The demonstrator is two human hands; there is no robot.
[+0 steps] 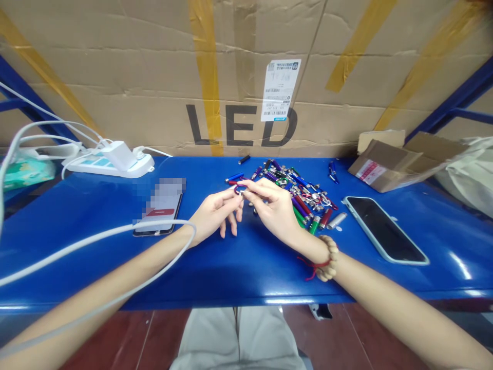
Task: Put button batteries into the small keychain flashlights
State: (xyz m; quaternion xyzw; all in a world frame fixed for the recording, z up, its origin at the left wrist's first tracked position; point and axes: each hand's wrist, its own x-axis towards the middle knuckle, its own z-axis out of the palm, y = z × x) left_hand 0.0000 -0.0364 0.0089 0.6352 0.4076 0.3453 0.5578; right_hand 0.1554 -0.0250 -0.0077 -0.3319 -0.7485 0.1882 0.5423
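Note:
A small dark red ring-shaped clip (238, 190) is pinched between my two hands above the blue table. My left hand (219, 208) grips it by the thumb and forefinger, with the other fingers hanging loosely curled below. From the right, my right hand (271, 205) pinches its other side, and a small silvery part shows between the fingertips. Just beyond and beside my right hand lies a pile of coloured metal tubes (302, 205), shaped like mini flashlights, mixed with small silvery pieces and clips. My right hand partly hides this pile.
A phone (159, 208) lies left of my hands, another phone (385, 229) to the right. A white power strip (111, 165) stands back left; a white cable (96, 237) loops over my left forearm. An open cardboard box (400, 162) sits back right. A large carton (154, 77) walls off the rear.

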